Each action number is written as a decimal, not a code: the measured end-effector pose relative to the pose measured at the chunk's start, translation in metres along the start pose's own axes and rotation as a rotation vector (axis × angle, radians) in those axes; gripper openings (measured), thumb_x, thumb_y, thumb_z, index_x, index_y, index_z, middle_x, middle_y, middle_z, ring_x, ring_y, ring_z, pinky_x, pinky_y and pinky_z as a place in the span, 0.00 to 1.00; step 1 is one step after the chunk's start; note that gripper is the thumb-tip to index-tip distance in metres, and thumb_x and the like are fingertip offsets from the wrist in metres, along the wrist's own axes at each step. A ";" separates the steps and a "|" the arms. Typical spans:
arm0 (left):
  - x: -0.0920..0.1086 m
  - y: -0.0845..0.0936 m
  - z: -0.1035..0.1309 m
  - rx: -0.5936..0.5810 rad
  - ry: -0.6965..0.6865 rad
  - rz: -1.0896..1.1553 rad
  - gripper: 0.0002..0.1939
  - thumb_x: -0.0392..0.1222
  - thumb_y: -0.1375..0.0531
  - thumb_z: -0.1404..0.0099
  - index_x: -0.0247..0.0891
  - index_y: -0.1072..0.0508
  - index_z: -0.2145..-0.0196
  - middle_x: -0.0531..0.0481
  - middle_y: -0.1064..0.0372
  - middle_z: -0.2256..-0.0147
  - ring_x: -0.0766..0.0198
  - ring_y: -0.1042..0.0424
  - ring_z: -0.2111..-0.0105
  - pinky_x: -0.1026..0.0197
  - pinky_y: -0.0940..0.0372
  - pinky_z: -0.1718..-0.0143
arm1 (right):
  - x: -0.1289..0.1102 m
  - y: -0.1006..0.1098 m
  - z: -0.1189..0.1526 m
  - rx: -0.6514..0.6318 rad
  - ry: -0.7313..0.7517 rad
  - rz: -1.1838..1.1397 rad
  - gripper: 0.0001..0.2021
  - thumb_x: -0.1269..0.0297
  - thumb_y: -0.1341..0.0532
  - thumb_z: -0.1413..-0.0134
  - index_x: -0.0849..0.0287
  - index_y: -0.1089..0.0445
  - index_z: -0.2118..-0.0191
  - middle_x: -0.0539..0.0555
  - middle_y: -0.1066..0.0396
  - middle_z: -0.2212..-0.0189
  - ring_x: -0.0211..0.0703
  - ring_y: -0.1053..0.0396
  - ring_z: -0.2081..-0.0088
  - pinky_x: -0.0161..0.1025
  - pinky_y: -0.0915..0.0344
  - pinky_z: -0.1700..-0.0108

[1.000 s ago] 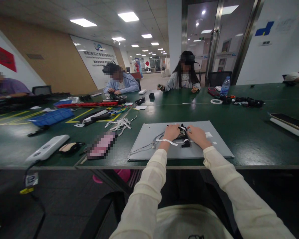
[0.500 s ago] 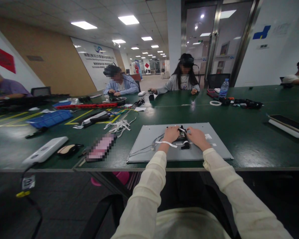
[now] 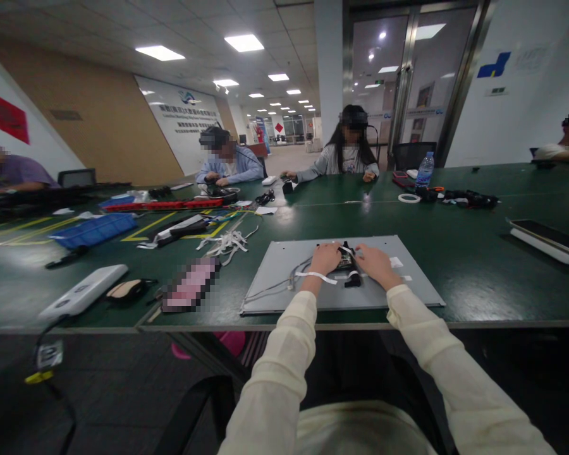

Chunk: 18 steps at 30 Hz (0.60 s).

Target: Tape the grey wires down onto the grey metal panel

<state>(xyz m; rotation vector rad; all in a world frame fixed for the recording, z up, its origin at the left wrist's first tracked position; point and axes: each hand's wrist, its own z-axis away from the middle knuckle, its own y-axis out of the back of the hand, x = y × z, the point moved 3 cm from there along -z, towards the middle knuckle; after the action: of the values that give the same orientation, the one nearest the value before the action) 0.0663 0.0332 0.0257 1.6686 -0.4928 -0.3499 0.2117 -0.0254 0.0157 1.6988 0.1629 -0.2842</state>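
Observation:
A flat grey panel (image 3: pixel 275 278) lies at the table's edge before me. Near its middle sits a small dark electronic part (image 3: pixel 346 260), partly covered by my hands. My left hand (image 3: pixel 326 258) is closed at its left side, and my right hand (image 3: pixel 375 263) is closed at its right. Between their fingertips runs a short white strip (image 3: pixel 346 249), which both seem to pinch; the exact grip is too small to see. Another white strip (image 3: pixel 318 275) lies across my left wrist. Grey cables (image 3: pixel 277 287) trail leftward over the panel, and a black piece (image 3: pixel 353 279) rests below the part.
To the left lie a pile of white strips (image 3: pixel 227 242), a blurred pink object (image 3: pixel 189 287), a white power strip (image 3: pixel 85 291) and a blue tray (image 3: pixel 95 230). A white-edged device (image 3: pixel 547 240) lies right, a water bottle (image 3: pixel 425 169) farther back. Several people sit around the table.
My hands stay almost in place at the dark part, with only slight finger movement. The view has shifted slightly. Across the table, one person's hands have moved a little.

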 end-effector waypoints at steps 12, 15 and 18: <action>-0.001 0.001 0.000 0.009 0.000 -0.001 0.18 0.36 0.54 0.31 0.37 0.32 0.48 0.43 0.28 0.50 0.56 0.32 0.48 0.57 0.40 0.46 | 0.000 0.001 -0.001 0.015 0.013 -0.028 0.17 0.59 0.49 0.36 0.56 0.36 0.45 0.57 0.25 0.59 0.49 0.28 0.55 0.38 0.39 0.58; -0.001 0.000 0.000 0.008 0.002 0.002 0.18 0.36 0.54 0.32 0.38 0.32 0.48 0.43 0.28 0.50 0.56 0.31 0.49 0.57 0.40 0.46 | 0.000 0.002 0.000 0.007 0.009 -0.031 0.17 0.59 0.49 0.36 0.56 0.36 0.44 0.58 0.25 0.58 0.48 0.28 0.55 0.37 0.39 0.58; -0.001 0.000 -0.001 0.007 0.005 0.007 0.19 0.36 0.54 0.32 0.38 0.32 0.47 0.43 0.29 0.50 0.56 0.32 0.48 0.56 0.40 0.46 | 0.000 0.003 0.001 0.000 0.003 -0.021 0.18 0.58 0.49 0.35 0.56 0.36 0.44 0.58 0.25 0.58 0.48 0.28 0.55 0.37 0.39 0.58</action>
<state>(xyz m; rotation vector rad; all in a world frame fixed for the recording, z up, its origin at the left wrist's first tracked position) 0.0659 0.0340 0.0259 1.6736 -0.4967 -0.3389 0.2123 -0.0266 0.0188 1.6984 0.1837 -0.2973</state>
